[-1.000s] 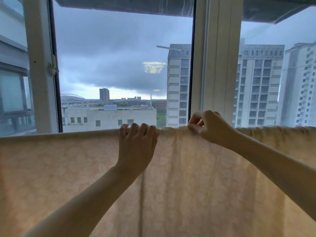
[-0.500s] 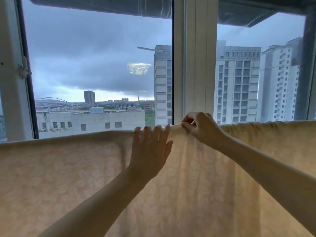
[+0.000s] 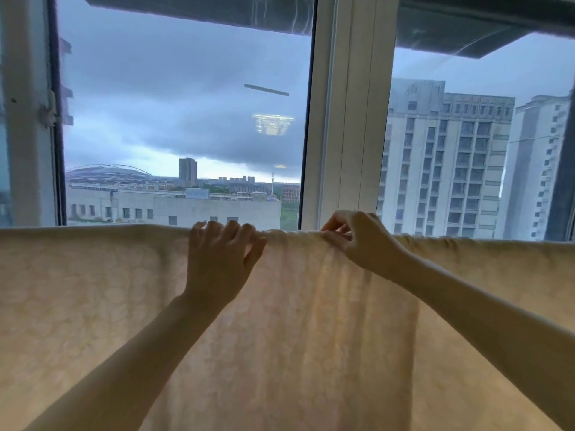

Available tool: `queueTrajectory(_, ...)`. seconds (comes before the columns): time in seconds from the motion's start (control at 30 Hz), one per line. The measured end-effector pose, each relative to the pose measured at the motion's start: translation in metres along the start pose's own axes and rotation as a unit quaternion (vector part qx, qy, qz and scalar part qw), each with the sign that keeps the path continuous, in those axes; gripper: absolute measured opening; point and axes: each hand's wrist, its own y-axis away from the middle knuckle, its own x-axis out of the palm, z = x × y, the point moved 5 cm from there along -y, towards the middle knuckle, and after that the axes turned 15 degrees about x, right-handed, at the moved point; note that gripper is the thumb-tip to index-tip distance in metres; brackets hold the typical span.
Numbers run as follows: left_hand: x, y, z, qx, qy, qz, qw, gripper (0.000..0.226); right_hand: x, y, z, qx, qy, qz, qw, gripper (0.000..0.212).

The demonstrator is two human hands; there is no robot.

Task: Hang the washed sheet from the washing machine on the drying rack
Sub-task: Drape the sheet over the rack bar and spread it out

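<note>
Sheet (image 3: pixel 93 290) hangs draped along the drying rack in front of the window (image 3: pixel 342 119), spread wide to both sides (the rack's bar is hidden under the fold). The left hand (image 3: pixel 221 262) hooks its fingers over the top fold, with the thumb held apart on the near side. The right hand (image 3: pixel 361 241) pinches the fold just beside it. Hanging looks nearly done; only the gathered pleats between the hands seem left to smooth.

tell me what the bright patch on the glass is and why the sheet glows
Head view: the bright patch looks like an indoor light reflected in the glass; the sheet glows since daylight shines through it; left hand and right hand read dim, backlit.
</note>
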Motion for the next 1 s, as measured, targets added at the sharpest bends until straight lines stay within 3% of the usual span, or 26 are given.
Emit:
queueTrajectory(0.2, -0.007, -0.009, -0.019, -0.027, 0.008, -0.019, 0.999, 0.057, -0.012, -0.004, -0.016, -0.012, 0.007, -0.039, 0.999, 0.012)
queueTrajectory(0.43, -0.001, -0.012, -0.031, -0.039, -0.03, 0.029, 0.998, 0.055, -0.021, -0.005, -0.033, -0.023, 0.003, -0.025, 0.999, 0.01)
queueTrajectory(0.73, 0.011, -0.031, -0.089, 0.08, -0.009, -0.011, 0.997, 0.047, -0.026, -0.019, -0.056, 0.025, -0.008, 0.005, 1.0, 0.012)
queueTrajectory(1.0, 0.017, -0.039, -0.103, 0.041, -0.019, 0.001, 0.999, 0.049, -0.044, 0.0, -0.068, -0.003, 0.007, -0.04, 0.999, 0.007)
